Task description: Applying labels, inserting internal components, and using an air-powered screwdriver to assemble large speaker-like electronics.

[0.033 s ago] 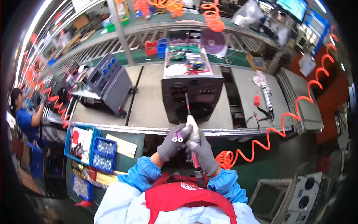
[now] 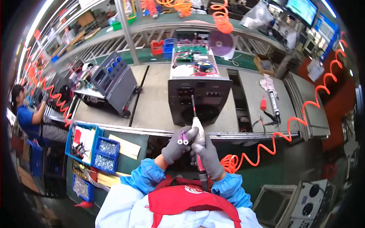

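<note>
My right hand [image 2: 208,155], in a grey glove, is wrapped around a power screwdriver [image 2: 200,161] with a white front and red body. Its long bit [image 2: 194,108] points away from me, over the dark panel of an open electrical unit [image 2: 199,98]; whether the tip touches is unclear. Closed beside the tool's front, my gloved left hand [image 2: 175,147] holds two purple ring-terminal leads [image 2: 183,138], their metal rings toward me. The left fingertips meet the screwdriver's white part. Green circuit boards and red wires show behind the panel.
A second dark unit [image 2: 114,85] stands tilted at left. Blue bins of screws [image 2: 105,155] lie by my left arm. A coiled orange air hose [image 2: 262,146] runs along the right. Pliers [image 2: 270,118] and a caulking-gun-like tool [image 2: 273,102] rest on the bench. Far left, a person works.
The whole view has shifted slightly, so the bench and units sit a little further right. Both hands keep their grip.
</note>
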The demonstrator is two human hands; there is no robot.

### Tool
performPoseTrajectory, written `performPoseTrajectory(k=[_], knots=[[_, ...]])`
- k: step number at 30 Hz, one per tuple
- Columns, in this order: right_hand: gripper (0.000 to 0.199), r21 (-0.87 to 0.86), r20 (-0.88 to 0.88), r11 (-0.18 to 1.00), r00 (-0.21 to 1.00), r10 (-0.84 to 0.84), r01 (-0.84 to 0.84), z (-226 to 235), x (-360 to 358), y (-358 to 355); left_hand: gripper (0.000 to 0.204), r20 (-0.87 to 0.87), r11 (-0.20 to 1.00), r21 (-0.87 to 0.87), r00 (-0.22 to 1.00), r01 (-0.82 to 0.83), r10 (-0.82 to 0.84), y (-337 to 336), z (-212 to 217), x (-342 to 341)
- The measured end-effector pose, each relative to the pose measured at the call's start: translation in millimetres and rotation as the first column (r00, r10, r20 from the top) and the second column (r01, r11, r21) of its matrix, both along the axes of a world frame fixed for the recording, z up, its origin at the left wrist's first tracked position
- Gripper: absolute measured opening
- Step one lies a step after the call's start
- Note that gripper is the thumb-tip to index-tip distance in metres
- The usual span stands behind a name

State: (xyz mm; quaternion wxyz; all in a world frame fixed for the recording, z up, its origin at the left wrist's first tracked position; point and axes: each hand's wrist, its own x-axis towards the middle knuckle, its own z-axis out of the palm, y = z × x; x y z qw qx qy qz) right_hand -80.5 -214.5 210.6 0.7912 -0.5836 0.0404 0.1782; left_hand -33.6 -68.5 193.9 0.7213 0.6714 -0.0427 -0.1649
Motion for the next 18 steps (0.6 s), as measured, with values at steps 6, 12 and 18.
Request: performPoseTrajectory(k=[6, 12, 18], knots=[[0.061, -0.01, -0.023, 0.999, 0.999, 0.043, -0.043, -4.4, 7.1, 17.4, 0.046, -0.085, 0.997, -0.066, 0.996, -0.045, 0.04, 17.3, -1.7, -1.2], [0.066, -0.05, -0.026, 0.997, 0.998, 0.062, -0.063, 0.1, 7.8, 24.0, 0.046, -0.014, 0.998, -0.041, 0.999, -0.048, 0.048, 26.6, 7.8, -2.7], [0.069, -0.078, 0.0, 0.996, 0.999, 0.035, -0.034, -2.6, 9.4, 33.5, 0.046, 0.035, 1.0, -0.006, 0.999, -0.027, 0.027, 33.7, -2.6, 5.7]])
